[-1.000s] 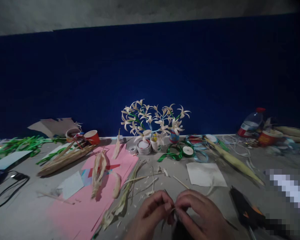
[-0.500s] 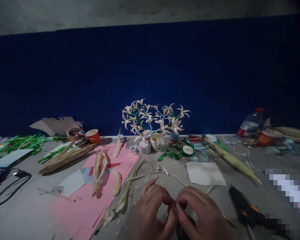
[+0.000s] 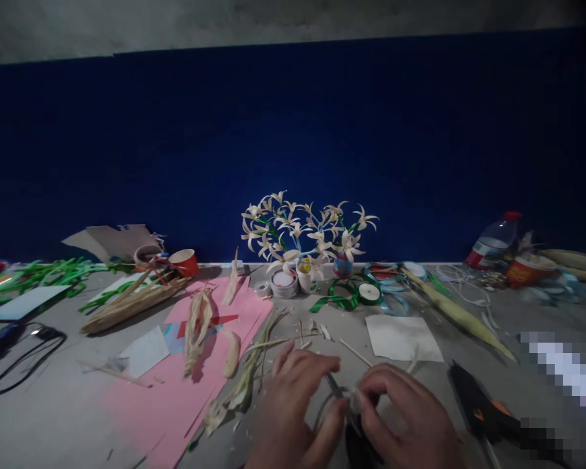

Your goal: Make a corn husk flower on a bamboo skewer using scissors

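At the bottom centre, my left hand (image 3: pixel 297 407) has its thumb and fingers spread apart, with nothing clearly held between them. Close beside it, my right hand (image 3: pixel 405 413) pinches thumb against forefinger on something small and pale that I cannot make out. Between and below the hands lies a dark tool with a grey metal blade (image 3: pixel 334 384), partly hidden; its kind is unclear. Just left of my left hand are dried husk strips (image 3: pixel 247 384). A thin stick (image 3: pixel 355 352) rests beyond my fingertips, near a square of white paper (image 3: pixel 403 339).
Behind stand pale husk flowers (image 3: pixel 293 225) in small pots. A green ribbon spool (image 3: pixel 370 294) lies before them. Pink paper (image 3: pixel 146 417) with husks is at left, a black glue gun (image 3: pixel 481 407) at right. A bottle (image 3: pixel 493 241) leans by the blue wall (image 3: pixel 293 130).
My hands have moved apart from a shared pinch. The left fingers have opened and lifted, while the right fingertips stay pinched. The grey blade between them now shows.
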Available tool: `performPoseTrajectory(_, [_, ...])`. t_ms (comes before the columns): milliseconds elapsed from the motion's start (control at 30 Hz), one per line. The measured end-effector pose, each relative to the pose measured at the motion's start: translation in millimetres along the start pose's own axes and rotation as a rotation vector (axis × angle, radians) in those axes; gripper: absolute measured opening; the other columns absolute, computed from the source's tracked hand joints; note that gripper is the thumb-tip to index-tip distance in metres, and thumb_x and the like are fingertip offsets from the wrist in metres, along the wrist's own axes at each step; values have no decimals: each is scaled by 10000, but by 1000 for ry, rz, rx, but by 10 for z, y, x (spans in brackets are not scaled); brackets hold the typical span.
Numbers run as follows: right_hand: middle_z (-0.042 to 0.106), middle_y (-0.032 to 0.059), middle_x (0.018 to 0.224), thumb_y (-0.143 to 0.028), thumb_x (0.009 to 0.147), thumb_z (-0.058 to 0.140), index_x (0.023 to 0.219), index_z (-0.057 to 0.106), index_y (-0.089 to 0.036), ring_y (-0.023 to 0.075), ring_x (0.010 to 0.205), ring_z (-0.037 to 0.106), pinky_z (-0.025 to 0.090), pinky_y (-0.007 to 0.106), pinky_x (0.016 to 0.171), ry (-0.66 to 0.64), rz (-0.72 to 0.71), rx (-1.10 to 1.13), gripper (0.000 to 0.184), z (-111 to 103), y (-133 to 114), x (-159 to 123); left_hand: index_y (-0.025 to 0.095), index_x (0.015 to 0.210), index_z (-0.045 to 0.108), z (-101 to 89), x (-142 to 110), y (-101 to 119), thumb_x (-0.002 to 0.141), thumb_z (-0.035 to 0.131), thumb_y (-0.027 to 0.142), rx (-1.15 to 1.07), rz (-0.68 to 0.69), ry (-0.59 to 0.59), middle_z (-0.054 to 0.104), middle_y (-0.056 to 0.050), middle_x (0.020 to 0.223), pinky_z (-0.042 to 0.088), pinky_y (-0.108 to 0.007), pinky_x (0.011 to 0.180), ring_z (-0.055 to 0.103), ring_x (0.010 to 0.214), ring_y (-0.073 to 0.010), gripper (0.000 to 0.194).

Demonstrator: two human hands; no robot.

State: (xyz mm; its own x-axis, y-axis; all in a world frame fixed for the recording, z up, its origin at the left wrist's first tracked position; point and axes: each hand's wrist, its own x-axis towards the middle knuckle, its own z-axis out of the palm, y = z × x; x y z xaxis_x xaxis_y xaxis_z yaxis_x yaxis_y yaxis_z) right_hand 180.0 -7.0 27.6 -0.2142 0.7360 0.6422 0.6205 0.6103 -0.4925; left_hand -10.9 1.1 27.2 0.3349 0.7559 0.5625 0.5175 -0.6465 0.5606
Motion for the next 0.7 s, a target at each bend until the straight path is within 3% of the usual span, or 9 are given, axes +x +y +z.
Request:
performPoseTrajectory(67, [611, -21, 709, -124, 887, 513, 799, 527, -232, 142, 654, 618, 500, 248, 618, -4, -14, 0, 140, 11, -17, 4, 252, 1024, 638, 34, 84, 65, 820, 607, 91, -105, -27, -53, 735, -12, 917, 340, -484, 1088, 679, 899, -200, 262])
performPoseTrajectory(167, [618, -18, 715, -121, 888, 515, 811, 527, -230, 145, 666, 622, 501, 251, 619, -2, -38, 5, 134, 27, -30, -3, 211, 794, 654, 107, 151, 108, 814, 550, 60, -190, -83, -25, 694, 8, 734, 391, -469, 1045, 675, 723, -155, 185])
performPoseTrajectory(333, [638, -17, 723, -103, 881, 526, 822, 533, -228, 139, 678, 638, 507, 247, 645, 54, -62, -5, 139, 24, -24, -1, 204, 728, 633, 153, 120, 81, 762, 537, 30, -102, -81, 44, 696, 23, 674, 401, -510, 1023, 671, 658, -150, 201])
performPoseTrajectory(567, [644, -6, 724, -88, 866, 534, 831, 529, -236, 150, 673, 654, 515, 247, 631, 142, -74, -59, 152, -90, 31, -36, 239, 836, 650, 7, -171, -356, 864, 529, 121, 160, -176, 116, 755, -10, 789, 426, -544, 1019, 713, 736, -199, 172])
performPoseTrajectory(633, [643, -6, 723, -98, 864, 540, 825, 524, -241, 159, 668, 655, 518, 257, 628, 160, -41, -56, 149, -99, 56, -62, 234, 1011, 650, -54, -226, -408, 889, 536, 165, 250, -191, 134, 765, -76, 942, 498, -519, 933, 715, 886, -250, 181])
performPoseTrajectory(700, [645, -7, 721, -111, 865, 543, 818, 524, -244, 164, 663, 658, 523, 265, 627, 143, -19, -39, 143, -89, 69, -73, 225, 1242, 559, -94, -213, -344, 895, 555, 194, 275, -142, 138, 703, -141, 1182, 492, -535, 933, 639, 1114, -298, 348])
